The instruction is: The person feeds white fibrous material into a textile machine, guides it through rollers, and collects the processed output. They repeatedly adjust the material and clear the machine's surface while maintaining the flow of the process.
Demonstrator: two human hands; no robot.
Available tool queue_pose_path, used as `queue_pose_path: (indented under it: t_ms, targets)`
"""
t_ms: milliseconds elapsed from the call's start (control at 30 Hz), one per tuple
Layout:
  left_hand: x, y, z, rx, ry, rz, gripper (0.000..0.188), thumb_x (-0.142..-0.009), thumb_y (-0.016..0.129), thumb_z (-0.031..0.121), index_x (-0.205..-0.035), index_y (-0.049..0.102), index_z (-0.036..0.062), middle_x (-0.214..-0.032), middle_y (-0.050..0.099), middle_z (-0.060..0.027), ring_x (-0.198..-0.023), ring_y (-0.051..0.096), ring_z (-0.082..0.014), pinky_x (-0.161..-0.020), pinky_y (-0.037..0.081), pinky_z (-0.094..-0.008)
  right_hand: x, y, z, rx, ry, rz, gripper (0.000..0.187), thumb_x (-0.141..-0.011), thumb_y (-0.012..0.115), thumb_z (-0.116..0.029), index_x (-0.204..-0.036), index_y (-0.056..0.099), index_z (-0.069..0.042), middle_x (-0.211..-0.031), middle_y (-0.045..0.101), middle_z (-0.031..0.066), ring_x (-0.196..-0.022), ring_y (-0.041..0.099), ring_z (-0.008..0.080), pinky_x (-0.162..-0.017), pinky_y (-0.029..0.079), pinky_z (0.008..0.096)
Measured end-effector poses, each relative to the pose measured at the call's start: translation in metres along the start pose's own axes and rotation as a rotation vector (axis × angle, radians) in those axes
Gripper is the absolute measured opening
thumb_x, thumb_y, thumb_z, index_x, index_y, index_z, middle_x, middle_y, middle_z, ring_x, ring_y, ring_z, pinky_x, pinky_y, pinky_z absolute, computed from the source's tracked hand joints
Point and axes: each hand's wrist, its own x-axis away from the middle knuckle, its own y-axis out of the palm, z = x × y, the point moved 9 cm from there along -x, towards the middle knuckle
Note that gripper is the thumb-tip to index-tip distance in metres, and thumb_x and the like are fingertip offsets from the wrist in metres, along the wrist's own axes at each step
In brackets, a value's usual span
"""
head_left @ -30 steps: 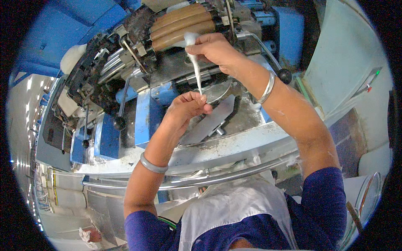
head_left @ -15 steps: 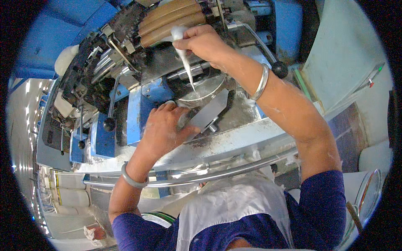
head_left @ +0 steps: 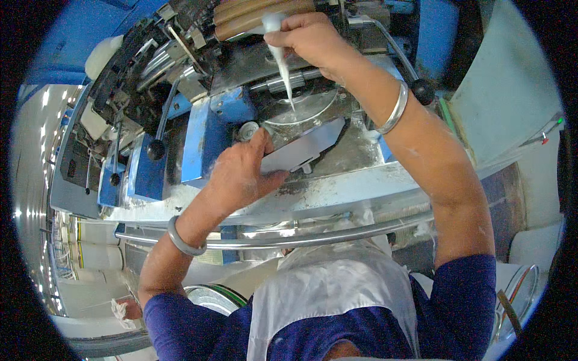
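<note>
My right hand [head_left: 312, 40] is closed round a strand of white fibre sliver [head_left: 281, 66], high over the machine. The sliver hangs down and tapers to a point above a round metal plate [head_left: 307, 111] set in the machine top. Lower and to the left, my left hand [head_left: 236, 173] is closed on the left end of a flat grey metal flap [head_left: 308, 144], fingers at its upper edge and thumb below. This flap is tilted, its right end slanting up and away, with a small peg under its near edge. A round metal cap [head_left: 247, 130] lies just beyond my left hand.
Brown rollers [head_left: 241, 18] run behind my right hand. A black-knobbed lever [head_left: 422, 91] stands to the right, another lever knob [head_left: 156, 150] to the left beside blue blocks [head_left: 200, 141]. A metal rail [head_left: 301, 240] crosses between me and the machine.
The machine appears higher in the view. My left hand has shifted its hold on the flap, which now shows more of its near side. My right hand still holds the hanging sliver.
</note>
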Motion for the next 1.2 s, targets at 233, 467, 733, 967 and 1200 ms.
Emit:
queue_pose_path:
  t_ms: [233, 467, 733, 967, 1200]
  targets:
    - [-0.009, -0.022, -0.021, 0.388, -0.007, 0.165, 0.055, -0.068, 0.081, 0.004, -0.116, 0.054, 0.005, -0.086, 0.06, -0.0072, -0.078, 0.059, -0.0145, -0.068, 0.048, -0.0293, 0.001, -0.002, 0.001, 0.043, 0.03, 0.01, 0.018, -0.082, 0.072, -0.02, -0.085, 0.071, -0.003, -0.078, 0.068, 0.0036, -0.073, 0.062, 0.0124, -0.071, 0.049, 0.0277]
    - [0.004, 0.027, -0.071, 1.386, -0.361, 0.606, 0.043, -0.083, 0.073, 0.018, -0.122, 0.056, 0.0053, -0.099, 0.063, -0.005, -0.089, 0.059, -0.0146, -0.084, 0.047, -0.0261, 0.002, -0.004, 0.003, -0.05, 0.047, 0.028, 0.018, -0.082, 0.072, -0.02, -0.088, 0.072, -0.003, -0.08, 0.068, 0.004, -0.073, 0.061, 0.0128, -0.072, 0.048, 0.0283]
    - [-0.021, 0.044, -0.057, 2.018, -0.193, 0.853, 0.035, -0.09, 0.062, 0.042, -0.091, 0.058, 0.0072, -0.076, 0.056, -0.0048, -0.078, 0.058, -0.0227, -0.085, 0.048, -0.0411, 0.001, -0.005, 0.008, -0.108, 0.092, 0.048, 0.016, -0.082, 0.072, -0.019, -0.087, 0.071, -0.004, -0.081, 0.068, 0.0036, -0.074, 0.061, 0.0116, -0.071, 0.047, 0.0266]
    - [-0.035, 0.042, -0.062, 2.162, -0.249, 0.819, 0.043, -0.093, 0.058, 0.033, -0.06, 0.037, 0.0142, -0.053, 0.043, -0.0048, -0.062, 0.05, -0.0251, -0.082, 0.045, -0.045, 0.007, -0.012, 0.001, -0.156, 0.087, 0.082, 0.014, -0.083, 0.072, -0.019, -0.086, 0.071, -0.005, -0.075, 0.066, -0.0005, -0.068, 0.056, 0.0068, -0.064, 0.042, 0.023]
    - [-0.035, 0.034, -0.079, 2.248, -0.399, 0.95, 0.044, -0.091, 0.058, 0.029, -0.057, 0.035, 0.014, -0.05, 0.04, -0.0067, -0.056, 0.043, -0.0259, -0.081, 0.045, -0.0431, 0.005, -0.013, 0.007, -0.289, 0.136, 0.092, 0.014, -0.084, 0.071, -0.021, -0.084, 0.07, -0.007, -0.076, 0.066, -0.0011, -0.068, 0.056, 0.006, -0.061, 0.041, 0.0218]
